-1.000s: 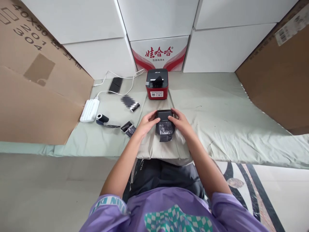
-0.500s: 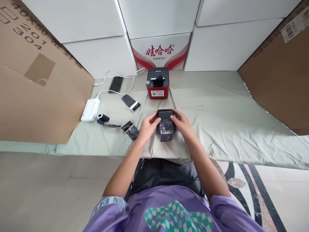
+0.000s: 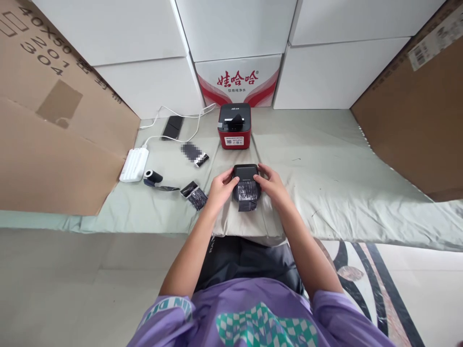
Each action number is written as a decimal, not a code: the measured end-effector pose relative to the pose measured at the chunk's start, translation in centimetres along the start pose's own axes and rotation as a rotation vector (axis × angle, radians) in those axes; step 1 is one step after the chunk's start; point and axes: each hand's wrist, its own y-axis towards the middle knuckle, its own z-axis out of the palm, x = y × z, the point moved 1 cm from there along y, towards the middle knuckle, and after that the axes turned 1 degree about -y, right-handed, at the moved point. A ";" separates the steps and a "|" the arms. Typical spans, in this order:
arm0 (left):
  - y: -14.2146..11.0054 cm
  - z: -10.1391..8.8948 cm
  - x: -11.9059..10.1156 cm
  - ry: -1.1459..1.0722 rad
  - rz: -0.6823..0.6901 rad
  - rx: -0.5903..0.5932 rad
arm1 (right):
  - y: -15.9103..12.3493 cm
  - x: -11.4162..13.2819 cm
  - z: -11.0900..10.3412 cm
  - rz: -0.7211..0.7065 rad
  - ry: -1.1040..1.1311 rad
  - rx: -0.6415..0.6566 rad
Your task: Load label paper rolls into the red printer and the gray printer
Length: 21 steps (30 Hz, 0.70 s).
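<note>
A small black portable printer point(image 3: 246, 172) lies on the cloth near the front edge, with a dark, creased strip of paper point(image 3: 248, 195) coming off its near side. My left hand point(image 3: 221, 189) grips its left side, thumb on the top face. On the opposite side my right hand point(image 3: 273, 185) holds it the same way, fingers round the far right corner. Left of my left hand lies a dark strip with a white band point(image 3: 195, 194). The printer's underside is hidden.
A red and black desktop printer point(image 3: 234, 140) stands beyond my hands, before white boxes point(image 3: 318, 77). To the left are a dark roll point(image 3: 154, 176), a white power bank point(image 3: 134, 165) with a cable, a black phone point(image 3: 172, 127) and another dark strip point(image 3: 193, 153). Cardboard panels point(image 3: 65, 144) flank both sides.
The whole view has shifted slightly. Both hands keep the same hold on the portable printer, and nothing on the cloth has visibly moved.
</note>
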 end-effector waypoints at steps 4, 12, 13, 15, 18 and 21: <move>-0.1 -0.1 0.2 -0.003 -0.001 0.007 | -0.2 -0.1 0.1 -0.034 -0.014 -0.007; -1.0 2.0 -0.8 0.197 0.120 -0.002 | -2.5 0.8 -0.4 -0.132 -0.032 -0.106; -1.0 2.7 -1.2 0.217 0.144 0.019 | -2.7 1.1 -1.0 -0.131 -0.031 -0.138; -0.6 4.4 -1.9 0.232 0.180 0.063 | -2.6 1.5 -2.7 -0.135 -0.038 -0.206; 0.7 7.6 -2.8 0.229 0.205 0.112 | -1.3 2.0 -6.0 -0.187 -0.083 -0.307; 2.2 10.9 -2.9 0.264 0.180 0.145 | 0.7 1.8 -9.3 -0.231 -0.145 -0.383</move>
